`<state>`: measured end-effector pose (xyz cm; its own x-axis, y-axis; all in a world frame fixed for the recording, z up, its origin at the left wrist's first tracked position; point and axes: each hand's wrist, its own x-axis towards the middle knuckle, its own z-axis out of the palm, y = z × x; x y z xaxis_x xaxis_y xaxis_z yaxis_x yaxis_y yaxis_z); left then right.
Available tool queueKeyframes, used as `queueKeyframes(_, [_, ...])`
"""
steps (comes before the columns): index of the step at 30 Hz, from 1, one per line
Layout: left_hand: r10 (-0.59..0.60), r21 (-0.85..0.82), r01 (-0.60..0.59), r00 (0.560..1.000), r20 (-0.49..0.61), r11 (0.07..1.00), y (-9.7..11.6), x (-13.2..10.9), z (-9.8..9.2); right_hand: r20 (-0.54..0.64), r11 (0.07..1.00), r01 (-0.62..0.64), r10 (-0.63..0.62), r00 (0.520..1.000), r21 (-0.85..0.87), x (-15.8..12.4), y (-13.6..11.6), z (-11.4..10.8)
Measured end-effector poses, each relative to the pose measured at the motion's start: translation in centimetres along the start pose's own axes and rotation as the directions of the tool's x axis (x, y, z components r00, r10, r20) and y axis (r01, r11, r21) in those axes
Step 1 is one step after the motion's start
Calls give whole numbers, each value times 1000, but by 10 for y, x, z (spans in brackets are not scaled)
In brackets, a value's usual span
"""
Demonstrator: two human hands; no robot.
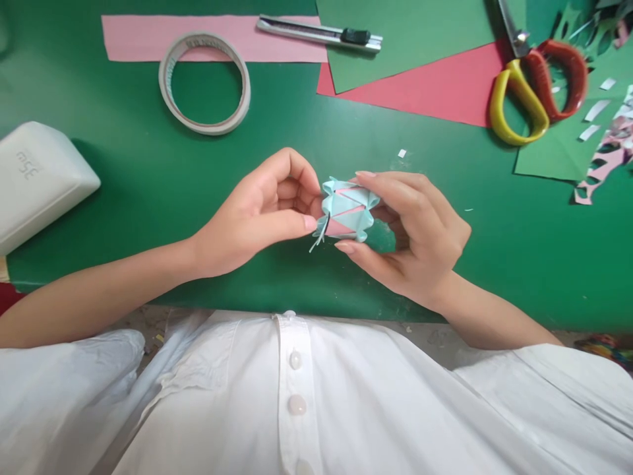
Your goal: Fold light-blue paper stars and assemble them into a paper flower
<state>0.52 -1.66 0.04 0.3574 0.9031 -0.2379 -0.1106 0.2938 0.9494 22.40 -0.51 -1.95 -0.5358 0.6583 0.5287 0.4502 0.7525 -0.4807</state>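
A small folded-paper lantern (350, 210), light blue with pink panels and ruffled ends, is between my two hands above the green table. My right hand (415, 227) grips it, thumb at its near side and fingers along its far side. On the other side, my left hand (267, 204) pinches the lantern's left end with thumb and index finger, the other fingers curled. Thin light-blue strips stick out at that end, by my left thumb. A dark mark or strip shows on the paper there.
Beyond my hands lie a tape roll (205, 125), a pink paper strip (133, 38), a box cutter (321, 34), red paper (420, 86), green paper (410, 39) and scissors (519, 99). Paper scraps (610, 152) are at the right, a white block-shaped object (44, 178) at the left.
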Motion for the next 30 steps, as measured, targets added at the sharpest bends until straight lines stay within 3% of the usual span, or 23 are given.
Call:
queueKeyframes(5, [26,75,-27,1000,14,997,0,-1,6,14,992,-119,118,993,32,-3,1,1])
queueKeyframes(11, [0,115,-1,1000,14,993,-1,-1,5,43,987,-160,159,986,19,-5,0,1])
queueKeyframes(30, [5,139,3,998,-59,990,-7,-4,11,112,989,-134,127,986,60,-9,4,4])
